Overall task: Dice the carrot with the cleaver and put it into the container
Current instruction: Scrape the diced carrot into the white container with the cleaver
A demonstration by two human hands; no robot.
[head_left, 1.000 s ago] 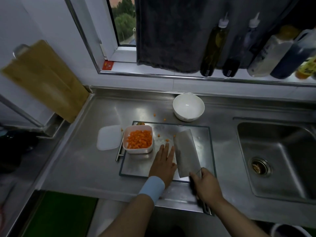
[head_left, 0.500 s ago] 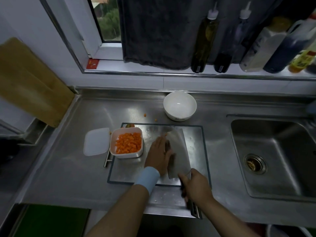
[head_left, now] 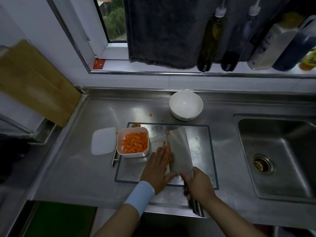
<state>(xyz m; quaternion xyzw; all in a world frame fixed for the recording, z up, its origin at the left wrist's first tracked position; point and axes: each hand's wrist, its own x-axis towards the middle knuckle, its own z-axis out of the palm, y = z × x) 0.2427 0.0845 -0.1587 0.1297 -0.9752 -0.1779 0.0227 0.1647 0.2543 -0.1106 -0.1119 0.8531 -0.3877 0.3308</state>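
We find the cutting board (head_left: 201,151) on the bench (head_left: 77,168), with the sink (head_left: 273,185) to its right. The container (head_left: 135,154) sits on the board's far left corner and holds diced carrot (head_left: 135,142); its lid (head_left: 103,141) lies on the bench just left of it. The bowl (head_left: 186,105) stands on the bench beyond the board's far edge. A few carrot bits (head_left: 150,114) lie between bowl and board. The cleaver (head_left: 179,151) rests on the middle of the board. The left grip (head_left: 158,165) lies flat just left of the blade, between cleaver and container. The right grip (head_left: 198,183) holds the handle at the board's near edge. Bottles (head_left: 211,40) stand on the windowsill (head_left: 171,70) behind the bench.
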